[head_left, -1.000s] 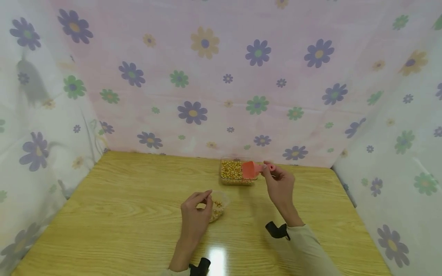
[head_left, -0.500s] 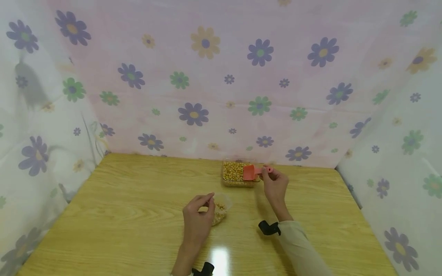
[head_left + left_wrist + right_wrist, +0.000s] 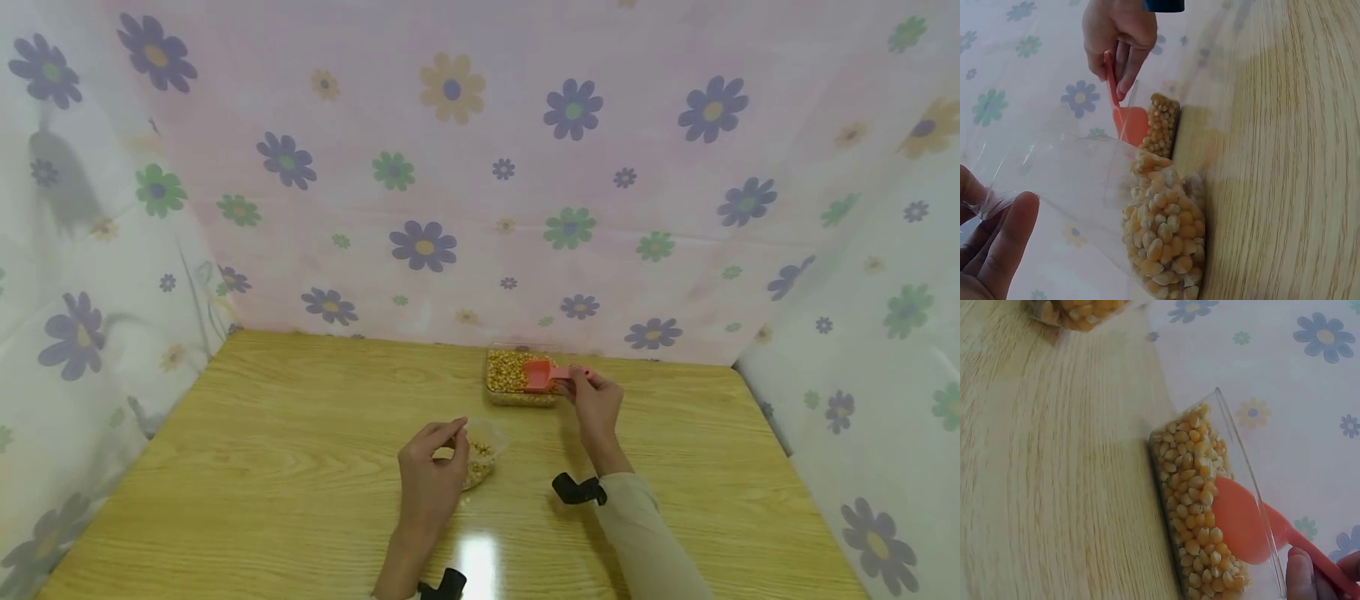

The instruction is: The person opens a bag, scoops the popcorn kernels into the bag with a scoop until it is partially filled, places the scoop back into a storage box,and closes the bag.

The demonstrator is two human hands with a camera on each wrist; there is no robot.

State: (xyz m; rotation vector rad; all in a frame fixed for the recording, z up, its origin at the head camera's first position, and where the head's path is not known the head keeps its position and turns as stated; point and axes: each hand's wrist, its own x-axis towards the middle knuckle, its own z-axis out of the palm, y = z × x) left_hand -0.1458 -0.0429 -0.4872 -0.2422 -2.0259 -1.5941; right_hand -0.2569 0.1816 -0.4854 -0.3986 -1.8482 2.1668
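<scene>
My right hand [image 3: 597, 408] holds a coral-pink scoop [image 3: 1241, 519] by its handle. The scoop's head is inside a clear rectangular container [image 3: 522, 398] and meets the corn kernels [image 3: 1194, 506] there. Between the thumb and fingers of my left hand [image 3: 433, 467] is the gathered top edge of a clear plastic bag [image 3: 1079, 162]. The bag's mouth faces up, and corn kernels [image 3: 1163, 237] fill its bottom, which rests on the table. In the head view my left hand hides part of the bag.
The wood-grain table [image 3: 262, 450] extends around both hands. A flower-patterned curtain [image 3: 420, 167] hangs right behind the container and along both sides. Black wrist-camera mounts [image 3: 577, 490] stick out from the wrists.
My right hand has moved slightly left and down with the scoop, whose head now sits lower among the kernels in the container. The left hand keeps its hold on the bag.
</scene>
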